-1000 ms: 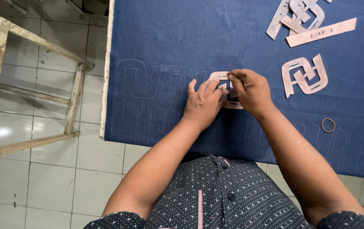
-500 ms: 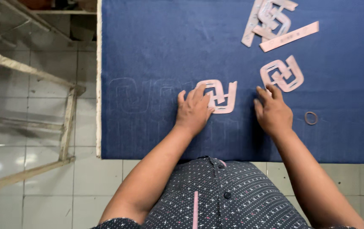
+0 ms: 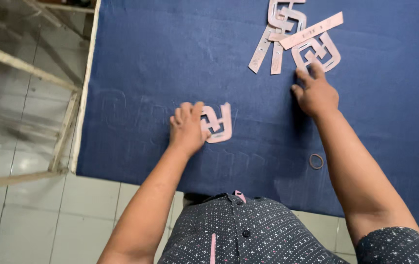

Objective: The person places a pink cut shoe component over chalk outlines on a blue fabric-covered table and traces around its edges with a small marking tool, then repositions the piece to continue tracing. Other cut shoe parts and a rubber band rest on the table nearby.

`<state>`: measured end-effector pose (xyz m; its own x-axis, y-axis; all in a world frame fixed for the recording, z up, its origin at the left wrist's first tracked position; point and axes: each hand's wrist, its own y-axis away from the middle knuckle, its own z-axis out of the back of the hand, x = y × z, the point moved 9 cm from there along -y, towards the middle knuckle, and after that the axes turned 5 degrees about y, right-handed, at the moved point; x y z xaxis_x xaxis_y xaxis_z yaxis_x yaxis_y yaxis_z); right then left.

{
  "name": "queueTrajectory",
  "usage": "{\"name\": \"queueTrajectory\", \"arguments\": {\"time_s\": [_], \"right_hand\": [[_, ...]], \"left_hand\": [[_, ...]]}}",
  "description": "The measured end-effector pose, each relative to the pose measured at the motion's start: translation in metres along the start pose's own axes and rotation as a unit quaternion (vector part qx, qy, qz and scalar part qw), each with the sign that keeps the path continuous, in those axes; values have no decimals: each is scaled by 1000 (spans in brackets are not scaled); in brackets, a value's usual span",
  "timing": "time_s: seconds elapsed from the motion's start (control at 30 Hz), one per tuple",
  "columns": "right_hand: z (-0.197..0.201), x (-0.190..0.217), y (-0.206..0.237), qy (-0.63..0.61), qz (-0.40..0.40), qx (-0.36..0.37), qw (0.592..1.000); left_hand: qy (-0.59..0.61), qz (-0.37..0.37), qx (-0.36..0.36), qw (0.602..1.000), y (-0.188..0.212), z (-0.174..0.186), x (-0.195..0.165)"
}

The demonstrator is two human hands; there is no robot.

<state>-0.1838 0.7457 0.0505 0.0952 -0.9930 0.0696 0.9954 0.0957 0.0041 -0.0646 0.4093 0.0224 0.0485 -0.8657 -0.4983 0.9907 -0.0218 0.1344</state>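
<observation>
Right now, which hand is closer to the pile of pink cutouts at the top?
Right. The right hand has fingertips touching the nearest cutout of the pile, while the left hand rests lower, on a separate stencil.

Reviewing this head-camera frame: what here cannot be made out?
- Pink stencil: its left part lies hidden under the left hand.
- Stencil pile: the top is cut off by the frame's upper edge.
- Right hand: fingers motion-blurred, so contact with the maze-shaped stencil is unclear.
- Chalk outlines on the blue cloth: too faint to read.
- Small ring: material cannot be told.
</observation>
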Motion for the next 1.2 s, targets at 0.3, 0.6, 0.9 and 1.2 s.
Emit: {"name": "queueTrajectory", "arguments": {"time_s": [0.3, 0.6, 0.9, 1.2], "right_hand": [[-59, 16, 119, -277, -19, 194, 941], [-72, -15, 154, -470, -189, 134, 852], [-49, 3, 144, -393, -187, 39, 899], [-32, 11, 142, -281, -10, -45, 959]], "left_hand": [[555, 249, 17, 793, 52, -121, -26], [507, 208, 271, 791, 88, -183, -112], [105, -168, -124, 972, 60, -42, -73], [148, -134, -126, 972, 53, -45, -61]]}}
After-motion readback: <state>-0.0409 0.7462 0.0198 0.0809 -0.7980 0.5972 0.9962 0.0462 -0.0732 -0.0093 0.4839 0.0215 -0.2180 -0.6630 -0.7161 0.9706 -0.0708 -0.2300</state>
